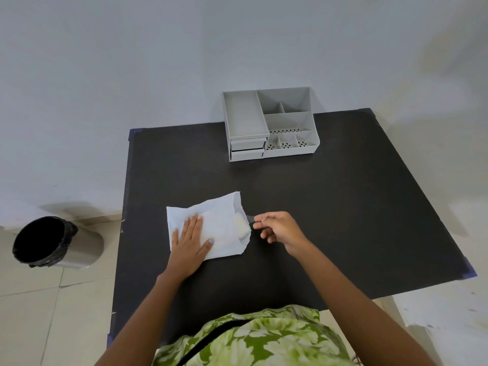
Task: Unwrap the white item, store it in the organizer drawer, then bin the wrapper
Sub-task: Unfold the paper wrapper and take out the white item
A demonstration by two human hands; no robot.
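Observation:
A white wrapper [221,220] lies flat on the black table [330,207], its right end open. A white item [241,225] shows inside that opening. My left hand [188,244] presses flat on the wrapper's left part, fingers spread. My right hand [280,228] is just right of the opening and pinches a thin clear strip [250,219] that runs to the wrapper. A grey organizer [269,122] stands at the table's far edge, its two small drawers [247,149] shut at its front left.
A metal bin [55,243] with a black liner stands on the tiled floor left of the table. A pale wall rises behind the table. My green patterned clothing shows at the bottom of the view.

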